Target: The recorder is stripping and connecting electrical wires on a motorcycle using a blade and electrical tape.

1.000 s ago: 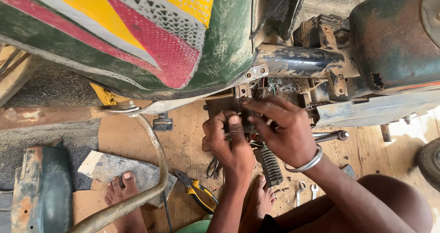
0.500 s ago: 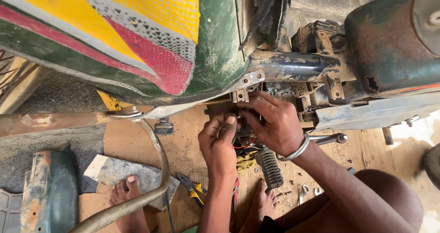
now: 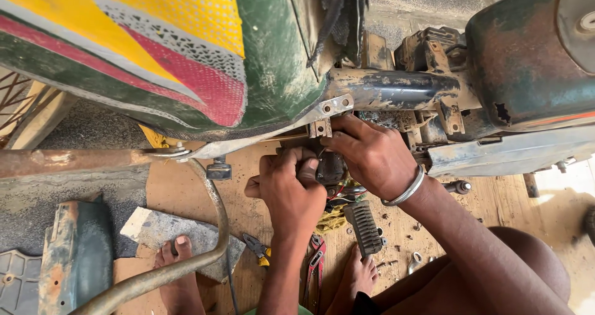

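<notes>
Left hand [image 3: 288, 188] and right hand [image 3: 372, 154] both pinch the dark small part [image 3: 330, 166] between them, under the frame tube [image 3: 396, 89]

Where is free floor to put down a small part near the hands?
Bare board lies between the curved rusty pipe and the left hand. Below both hands it is crowded: pliers, footrest, loose bits. The right hand is against the frame.

Dark part [image 3: 331, 166] mostly hidden between left hand [image 3: 288, 194] and right hand [image 3: 372, 157]; type unreadable. Tank [image 3: 533, 55] cut off at 2 o'clock. Red-handled tool [image 3: 315, 262] cropped at 6.
</notes>
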